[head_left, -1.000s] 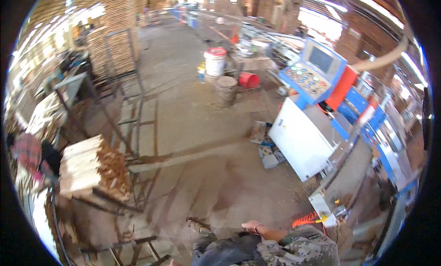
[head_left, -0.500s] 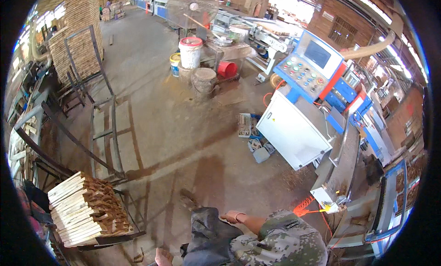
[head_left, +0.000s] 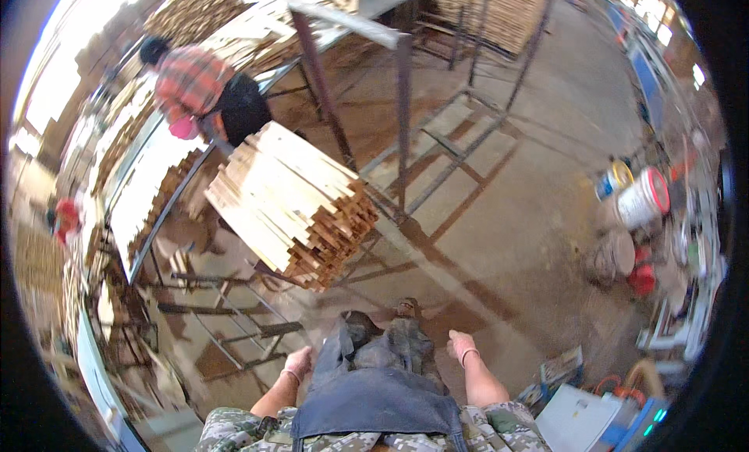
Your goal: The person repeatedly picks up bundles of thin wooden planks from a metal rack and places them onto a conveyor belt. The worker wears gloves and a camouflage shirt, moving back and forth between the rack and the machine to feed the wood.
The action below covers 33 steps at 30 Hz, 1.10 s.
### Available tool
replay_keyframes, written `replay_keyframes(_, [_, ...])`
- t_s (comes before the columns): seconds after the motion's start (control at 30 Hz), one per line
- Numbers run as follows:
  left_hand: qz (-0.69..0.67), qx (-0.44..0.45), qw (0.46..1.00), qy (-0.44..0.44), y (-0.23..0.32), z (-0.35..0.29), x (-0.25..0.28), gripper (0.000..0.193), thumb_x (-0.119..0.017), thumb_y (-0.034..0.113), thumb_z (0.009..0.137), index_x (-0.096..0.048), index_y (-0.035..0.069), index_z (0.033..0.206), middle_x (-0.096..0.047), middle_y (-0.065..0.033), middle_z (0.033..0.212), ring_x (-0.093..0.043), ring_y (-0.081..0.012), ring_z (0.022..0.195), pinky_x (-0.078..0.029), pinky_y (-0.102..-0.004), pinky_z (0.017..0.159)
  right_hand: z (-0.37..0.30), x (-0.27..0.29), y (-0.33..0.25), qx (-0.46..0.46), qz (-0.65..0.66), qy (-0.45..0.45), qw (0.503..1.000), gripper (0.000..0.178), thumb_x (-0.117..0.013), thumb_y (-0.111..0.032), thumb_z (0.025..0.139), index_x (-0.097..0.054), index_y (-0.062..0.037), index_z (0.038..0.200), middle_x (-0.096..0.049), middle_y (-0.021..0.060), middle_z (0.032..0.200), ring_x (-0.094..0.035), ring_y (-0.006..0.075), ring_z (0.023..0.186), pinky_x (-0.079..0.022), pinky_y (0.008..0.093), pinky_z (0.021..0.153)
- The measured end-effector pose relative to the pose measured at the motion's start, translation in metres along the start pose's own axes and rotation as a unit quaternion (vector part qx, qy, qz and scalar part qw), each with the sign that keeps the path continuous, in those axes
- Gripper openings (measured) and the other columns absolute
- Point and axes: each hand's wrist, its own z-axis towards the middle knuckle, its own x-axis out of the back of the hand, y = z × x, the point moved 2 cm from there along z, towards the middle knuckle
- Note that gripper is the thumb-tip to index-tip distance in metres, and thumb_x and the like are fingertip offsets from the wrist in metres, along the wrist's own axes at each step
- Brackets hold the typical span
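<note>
Both forearms come up from the lower edge on either side of a dark apron [head_left: 374, 401] over camouflage sleeves. My left hand [head_left: 298, 361] hangs beside the apron with its fingers loosely curled in; I see nothing in it. On the other side my right hand [head_left: 460, 343], with a thin band at the wrist, is also loosely closed and holds nothing visible. Neither hand touches anything. Ahead and slightly left, a stack of pale wooden strips [head_left: 285, 202] rests on a low metal stand, out of reach of both hands.
A person in a plaid shirt [head_left: 195, 81] bends over a bench with wood strips at the far left. A metal rack frame [head_left: 404, 124] stands beyond the stack. At right are a white bucket [head_left: 644, 198], a red bucket [head_left: 641, 272] and a white cabinet [head_left: 581, 421].
My view has turned left: the wood stack has shifted from the lower left toward the middle, and the machine panel to the lower right edge. Both forearms now show, and the plaid-shirted person is plainly visible.
</note>
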Motion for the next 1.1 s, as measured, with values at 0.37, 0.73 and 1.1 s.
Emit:
replay_keyframes(0.37, [-0.493,0.057,0.607,0.620,0.150,-0.028,0.175,0.028,-0.066,0.035,0.103,-0.069,0.010,0.091,-0.049,0.0067,0.075,-0.042,-0.0095,0.069,-0.036,-0.0301,0.062,-0.040,-0.224,-0.326,0.169,-0.124,-0.286,0.935,0.035,-0.069,-0.024,0.105,-0.067,-0.0034,0.133,-0.069,0.0030,0.098,-0.062,0.0117,0.080,-0.052,0.0282,0.068])
replay_keyframes(0.73, [-0.549,0.106,0.632,0.536,0.099,0.087,0.394,0.080,-0.063,0.034,0.105,-0.030,-0.006,0.166,-0.055,-0.0207,0.155,-0.057,-0.0277,0.133,-0.044,-0.0380,0.113,-0.061,-0.490,-0.531,0.519,-0.295,-0.174,0.783,0.068,-0.069,-0.028,0.105,-0.045,0.0060,0.158,-0.058,0.0253,0.154,-0.059,0.0302,0.141,-0.045,0.0344,0.119])
replay_keyframes(1.1, [-0.773,0.015,0.497,0.394,0.103,0.133,0.406,0.059,-0.064,0.036,0.106,-0.049,0.006,0.154,-0.065,-0.0105,0.139,-0.064,-0.0233,0.124,-0.051,-0.0408,0.107,0.035,-0.572,-0.588,0.431,-0.510,-0.073,0.741,0.077,-0.057,-0.054,0.106,-0.049,0.0041,0.156,-0.056,0.0286,0.154,-0.053,0.0404,0.145,-0.041,0.0428,0.120])
